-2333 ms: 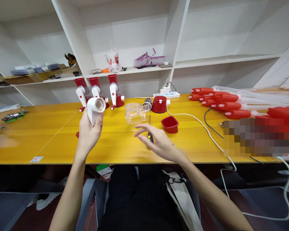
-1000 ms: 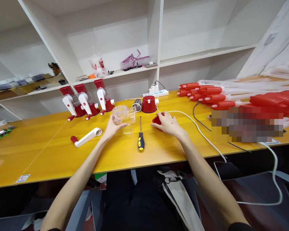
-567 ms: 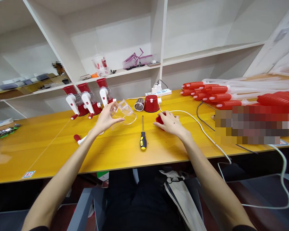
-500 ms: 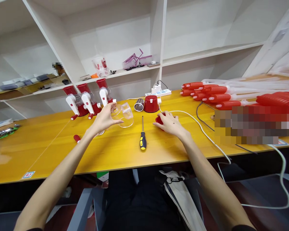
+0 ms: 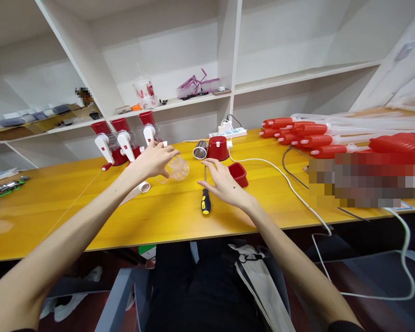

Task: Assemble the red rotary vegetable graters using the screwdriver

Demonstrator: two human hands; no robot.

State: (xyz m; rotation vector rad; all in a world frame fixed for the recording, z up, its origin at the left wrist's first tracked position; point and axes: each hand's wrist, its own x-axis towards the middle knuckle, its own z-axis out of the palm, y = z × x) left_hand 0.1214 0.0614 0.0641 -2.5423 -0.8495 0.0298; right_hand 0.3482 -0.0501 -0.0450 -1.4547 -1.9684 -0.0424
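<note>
My left hand point(image 5: 155, 159) curves around the left side of a clear plastic housing point(image 5: 180, 169), its thumb below and fingers above. The see-through wall makes the exact contact hard to make out. My right hand point(image 5: 224, 183) is open and holds nothing, its fingers reaching left over the table. Beneath its fingertips lies a screwdriver point(image 5: 205, 203) with a black and yellow handle, its shaft partly covered. Just right of that hand sits a red square cup point(image 5: 238, 174). A white crank part point(image 5: 143, 187) lies below my left wrist, partly hidden by my forearm.
A metal grater drum point(image 5: 200, 150) and a red base point(image 5: 218, 148) stand behind my hands. Assembled red-and-white rotary graters point(image 5: 105, 143) stand at the back left. A power strip point(image 5: 233, 133), a white cable point(image 5: 276, 170) and several red-handled items point(image 5: 314, 140) are to the right.
My right hand has left the red cup and moved left, over the screwdriver. The clear housing has turned, and my left hand has shifted with its fingers reaching over it.
</note>
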